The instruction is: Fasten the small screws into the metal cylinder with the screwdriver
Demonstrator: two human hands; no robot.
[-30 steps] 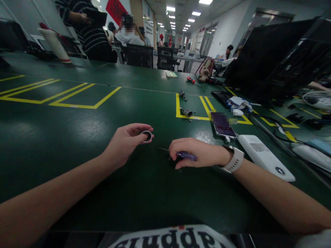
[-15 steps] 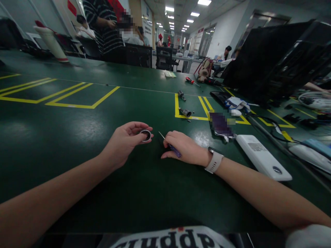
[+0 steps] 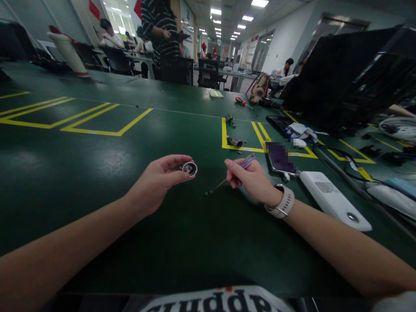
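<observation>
My left hand [image 3: 164, 175] is closed on a round metal ring-shaped part [image 3: 189, 169], pinched at its edge with the dark hollow side showing. In my right hand [image 3: 248, 178] is a small screwdriver [image 3: 247, 162] with a purple, see-through handle. Its thin shaft slants down to the left. Close to the tip, two tiny dark ring-like pieces [image 3: 208, 193] lie on the green table; whether the tip touches one I cannot tell. Farther off, a cylindrical metal part [image 3: 234, 141] and another metal part [image 3: 230, 120] lie by the yellow tape.
To the right are a phone [image 3: 281, 158], a white power bank [image 3: 334, 200], a cloth [image 3: 300, 131] and cables. A red screwdriver [image 3: 242, 102] lies toward the back. A large black monitor-like object [image 3: 341, 73] stands at right. A person in a striped top [image 3: 162, 34] stands beyond the table.
My right hand has moved right and turned, so the screwdriver now points down-left. The round part in my left hand has tilted, showing its inside. The two tiny rings have come into view.
</observation>
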